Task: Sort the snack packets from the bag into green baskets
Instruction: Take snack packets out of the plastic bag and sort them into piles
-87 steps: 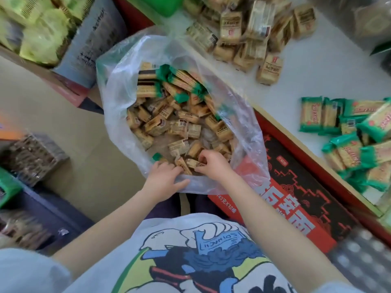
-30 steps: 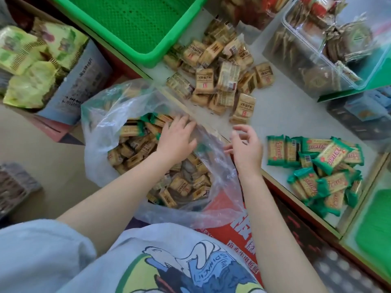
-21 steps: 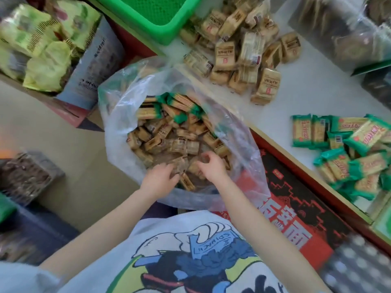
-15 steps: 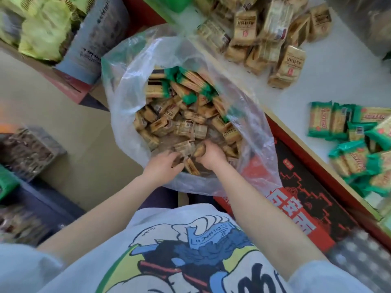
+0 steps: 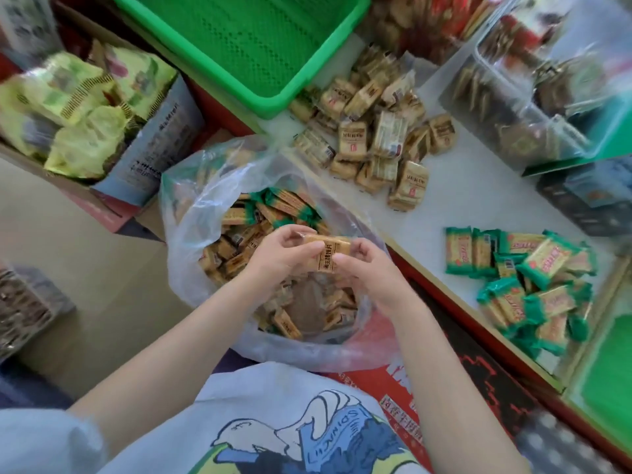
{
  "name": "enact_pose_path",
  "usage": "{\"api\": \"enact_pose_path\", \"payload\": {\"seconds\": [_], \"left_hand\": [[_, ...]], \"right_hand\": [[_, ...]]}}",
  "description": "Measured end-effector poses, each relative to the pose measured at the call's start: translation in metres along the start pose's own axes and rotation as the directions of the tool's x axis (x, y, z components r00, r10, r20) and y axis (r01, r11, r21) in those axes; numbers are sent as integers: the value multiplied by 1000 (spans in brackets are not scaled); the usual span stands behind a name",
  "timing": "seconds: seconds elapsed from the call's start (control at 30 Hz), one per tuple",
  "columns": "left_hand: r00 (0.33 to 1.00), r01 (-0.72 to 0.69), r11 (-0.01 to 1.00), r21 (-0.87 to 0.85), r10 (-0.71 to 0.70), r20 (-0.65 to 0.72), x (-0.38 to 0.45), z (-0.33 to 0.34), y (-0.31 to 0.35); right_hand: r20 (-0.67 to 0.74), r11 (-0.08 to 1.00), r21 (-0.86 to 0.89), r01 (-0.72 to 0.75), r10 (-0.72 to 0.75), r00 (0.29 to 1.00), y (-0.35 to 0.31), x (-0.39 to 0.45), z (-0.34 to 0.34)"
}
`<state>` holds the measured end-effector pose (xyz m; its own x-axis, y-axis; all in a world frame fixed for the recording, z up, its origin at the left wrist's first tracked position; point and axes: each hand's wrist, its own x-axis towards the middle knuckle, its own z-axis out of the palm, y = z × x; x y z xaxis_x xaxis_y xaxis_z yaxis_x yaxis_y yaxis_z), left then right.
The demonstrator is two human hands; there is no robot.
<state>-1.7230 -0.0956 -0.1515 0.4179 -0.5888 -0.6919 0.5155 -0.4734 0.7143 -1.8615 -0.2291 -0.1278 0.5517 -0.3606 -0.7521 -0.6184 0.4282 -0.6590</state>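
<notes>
A clear plastic bag in front of me holds several tan and green-edged snack packets. Above its mouth, my left hand and my right hand both pinch a stack of tan packets, one hand at each end. An empty green basket stands at the top of the white table. A pile of tan packets lies just below the basket. A pile of green-edged packets lies at the right.
A carton of pale green bags stands at the left. Clear containers of other snacks sit at the top right. A red printed box lies under the table edge. Another green surface shows at the far right.
Both hands were digging low inside the bag. They have lifted out, holding tan packets between them above the bag's mouth. The view has tilted up toward the basket.
</notes>
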Motion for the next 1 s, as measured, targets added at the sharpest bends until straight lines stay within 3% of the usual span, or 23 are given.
{"api": "enact_pose_path", "payload": {"seconds": [0.1, 0.17, 0.23, 0.3, 0.37, 0.4, 0.5, 0.63, 0.9, 1.0], "left_hand": [[999, -28, 997, 78, 26, 24, 19, 10, 42], [998, -28, 986, 165, 18, 64, 34, 15, 67], [993, -71, 978, 198, 50, 108, 50, 25, 85], [994, -106, 977, 186, 98, 53, 67, 35, 100], [986, -144, 967, 209, 159, -57, 82, 39, 107], [974, -163, 932, 323, 204, -98, 88, 38, 105], [961, -133, 639, 758, 270, -59, 103, 25, 80], [969, -165, 264, 950, 223, 107, 107, 9, 43], [963, -171, 86, 982, 226, 148, 106, 10, 40], [935, -209, 48, 977, 302, 186, 91, 6, 37]], "right_hand": [[-126, 950, -277, 146, -187, 974, -30, -2, -14], [-92, 859, -463, 219, -292, 952, -50, -1, -22], [-66, 753, -614, 237, -348, 935, -65, 7, -28], [-136, 707, -671, 223, -412, 901, -76, 24, -37], [-281, 778, -605, 170, -409, 868, -86, 47, -49], [-360, 825, -546, 142, -385, 850, -91, 58, -55], [-485, 897, -426, 119, -338, 807, -111, 91, -66], [-493, 923, -365, 119, -300, 816, -132, 116, -66], [-521, 922, -344, 179, -346, 780, -102, 66, -44], [-363, 934, -297, 199, -303, 881, -65, 34, -17]]}}
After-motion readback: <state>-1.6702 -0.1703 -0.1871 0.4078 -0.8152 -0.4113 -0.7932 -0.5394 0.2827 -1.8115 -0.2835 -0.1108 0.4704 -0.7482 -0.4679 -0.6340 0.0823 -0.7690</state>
